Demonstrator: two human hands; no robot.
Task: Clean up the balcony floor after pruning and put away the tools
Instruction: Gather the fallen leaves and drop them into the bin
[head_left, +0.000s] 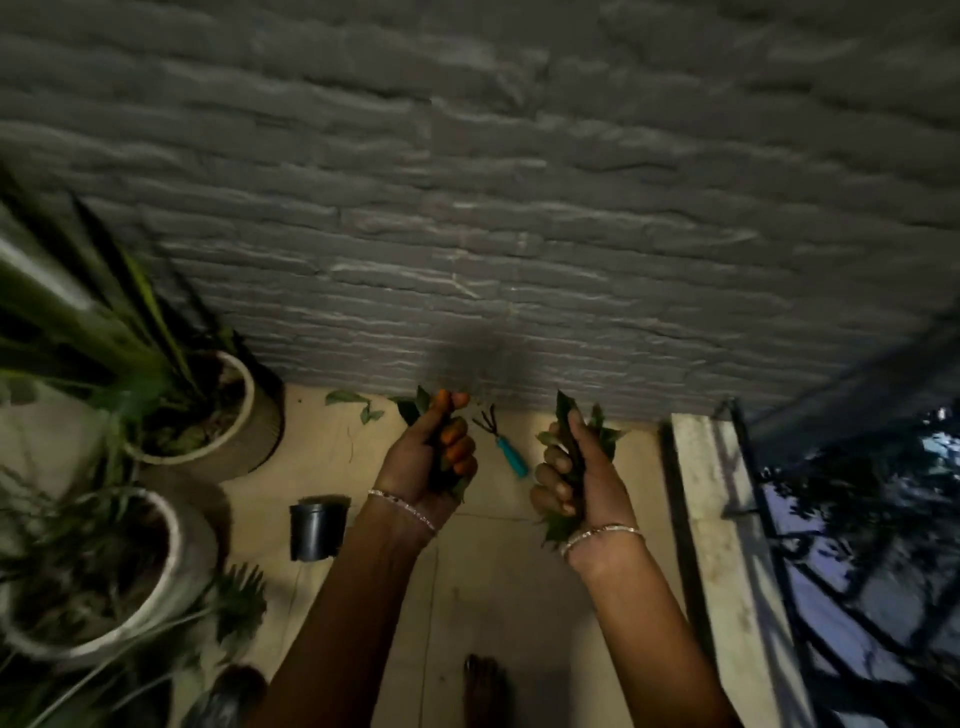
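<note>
Left hand (426, 457) held up over the floor (498, 582), fingers curled tight round a leaf bunch (409, 410). Leaf tips poke out above the thumb and below the palm. Right hand (576, 483) in the same pose, fingers closed round a second leaf bunch (607, 435), with leaves showing above the fingers and down at the wrist. Hands apart, not touching. Thin bracelet (402, 506) on the left wrist, another wrist band (605, 532) on the right.

Hand rake (506, 452) with a teal handle lies on the floor, seen between the two hands, prongs toward the wall (519, 208). Loose leaves (347, 398) lie on the floor at the wall's foot, left of the left hand.

Small black pot (316, 530) sits on the floor just left of the left forearm; upright or tipped, cannot tell. Far planter (244, 415) stands by the wall at left and near planter (192, 545) is closer to the camera. Both are pale and round and hold green plants, heavily blurred.

Bare foot (483, 686) at the bottom edge, between the forearms. Pale stone ledge (717, 519) runs along the right side, with a dark metal railing (779, 551) beyond it. The wall is grey stacked stone and fills the upper part of the view.
</note>
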